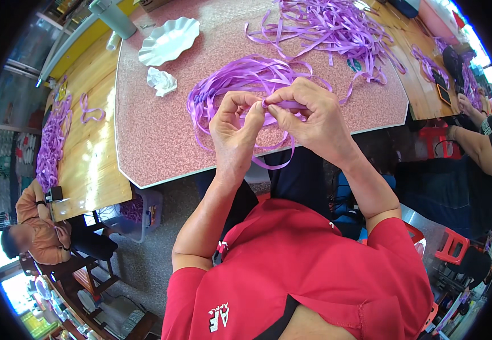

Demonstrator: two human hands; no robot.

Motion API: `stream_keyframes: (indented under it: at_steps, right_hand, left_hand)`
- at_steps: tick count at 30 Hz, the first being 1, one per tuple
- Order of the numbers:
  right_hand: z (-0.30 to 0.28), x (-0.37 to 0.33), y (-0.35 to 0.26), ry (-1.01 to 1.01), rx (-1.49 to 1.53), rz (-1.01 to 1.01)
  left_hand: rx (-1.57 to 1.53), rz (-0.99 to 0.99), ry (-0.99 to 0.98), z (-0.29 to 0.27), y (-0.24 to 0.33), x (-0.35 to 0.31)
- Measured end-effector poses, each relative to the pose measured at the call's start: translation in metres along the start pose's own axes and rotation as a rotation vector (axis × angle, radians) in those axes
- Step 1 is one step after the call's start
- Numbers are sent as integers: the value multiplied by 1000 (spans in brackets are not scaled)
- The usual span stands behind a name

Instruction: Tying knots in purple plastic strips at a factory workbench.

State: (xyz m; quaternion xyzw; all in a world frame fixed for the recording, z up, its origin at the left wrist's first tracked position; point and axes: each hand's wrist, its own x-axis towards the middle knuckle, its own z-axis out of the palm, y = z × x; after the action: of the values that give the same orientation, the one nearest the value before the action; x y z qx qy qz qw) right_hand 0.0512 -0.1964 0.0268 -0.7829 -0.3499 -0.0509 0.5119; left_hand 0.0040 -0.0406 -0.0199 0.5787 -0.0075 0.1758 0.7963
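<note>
Both of my hands meet over the near part of the pink speckled table [161, 153], pinching a purple ribbon [283, 164] between thumbs and forefingers. My left hand [235, 127] is closed on it from the left, my right hand [314, 116] from the right. A small purple bit shows where the fingertips meet; its exact form is too small to tell. The ribbon's loop hangs below my hands past the table edge. Just beyond them lies a bundle of purple ribbons [240, 73], with darker purple knots or ends gathered at its left side.
A larger tangle of purple ribbons [331, 28] covers the far right. At the far left are a white scalloped dish [169, 41], crumpled tissue [161, 81] and a grey-green bottle [113, 18]. People sit at both sides; more ribbons [54, 141] lie on the left wooden table [90, 164].
</note>
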Motion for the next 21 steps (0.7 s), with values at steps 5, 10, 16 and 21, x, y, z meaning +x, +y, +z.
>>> stream_keyframes:
  at_steps: [5, 10, 16, 21]
  right_hand:
    - [-1, 0, -5, 56, -31, -24]
    - [-3, 0, 0, 67, -42, -43]
    - [-8, -3, 0, 3, 105, 25]
    - [-11, -6, -4, -31, 100, 12]
  left_hand:
    - [5, -10, -1, 0, 0, -1]
    - [-30, -4, -7, 3, 1, -3]
    - [-114, -34, -38, 6, 4, -4]
    - [-96, -17, -50, 5, 2, -5]
